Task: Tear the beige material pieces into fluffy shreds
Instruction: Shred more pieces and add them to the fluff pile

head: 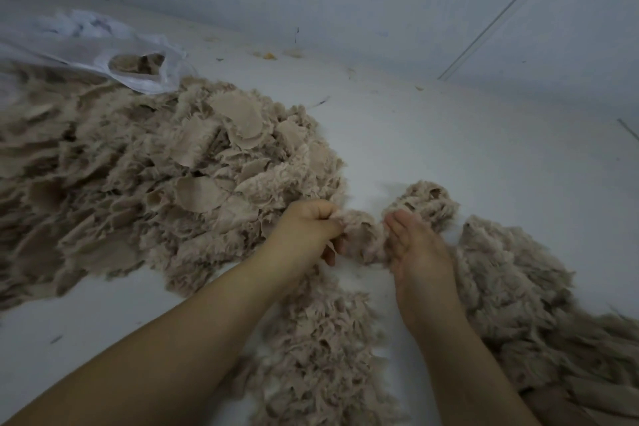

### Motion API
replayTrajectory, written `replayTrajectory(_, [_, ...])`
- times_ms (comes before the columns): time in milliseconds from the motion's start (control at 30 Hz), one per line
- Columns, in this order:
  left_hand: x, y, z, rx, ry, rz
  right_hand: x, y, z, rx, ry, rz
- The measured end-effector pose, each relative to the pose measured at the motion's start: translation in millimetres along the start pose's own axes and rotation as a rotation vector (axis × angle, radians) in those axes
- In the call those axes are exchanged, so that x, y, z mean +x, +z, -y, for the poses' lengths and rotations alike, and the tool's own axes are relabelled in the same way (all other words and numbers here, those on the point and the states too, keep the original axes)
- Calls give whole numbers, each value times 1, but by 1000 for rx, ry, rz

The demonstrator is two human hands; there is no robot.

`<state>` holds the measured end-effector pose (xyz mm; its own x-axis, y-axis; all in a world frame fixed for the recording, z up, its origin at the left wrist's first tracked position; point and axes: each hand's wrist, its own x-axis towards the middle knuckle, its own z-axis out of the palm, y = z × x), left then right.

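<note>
hands: left hand (306, 230) fist and right hand (420, 252) fingers both grip one piece (361, 235) between them, set to tear | piece: mid-floor (449, 135), between pile (155, 176) and shreds (511, 294)

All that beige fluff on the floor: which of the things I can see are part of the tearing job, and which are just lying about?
Part of the job:
- beige piece, pinched between left hand and right hand
- big pile of untorn pieces
- fluffy shreds heaped on the right

Just lying about:
- white plastic bag, though some beige material shows inside it
- small scraps by the wall
</note>
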<state>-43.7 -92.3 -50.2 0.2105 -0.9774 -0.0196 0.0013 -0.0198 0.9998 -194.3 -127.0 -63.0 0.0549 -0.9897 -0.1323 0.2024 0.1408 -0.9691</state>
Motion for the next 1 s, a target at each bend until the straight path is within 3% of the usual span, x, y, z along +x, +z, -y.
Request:
replayTrajectory(167, [-3,5,-9,-210,-122,102,-9,0,-1,-227,-159,154])
replayTrajectory(300, [0,6,-8,-246,-131,83,-9,0,1,-249,-268,122])
replayTrajectory(567, [-2,5,-1,-347,-21,11,-8,2,-2,-219,-219,97])
replayTrajectory(667, [-3,0,-4,-313,-34,17,-5,-1,-4,-185,-196,63])
replayTrajectory(833, [-8,-6,-9,-141,-80,200,-9,1,-2,-237,-265,172])
replayTrajectory(1000, [-10,0,-9,-79,19,112,-11,2,0,-250,-306,228])
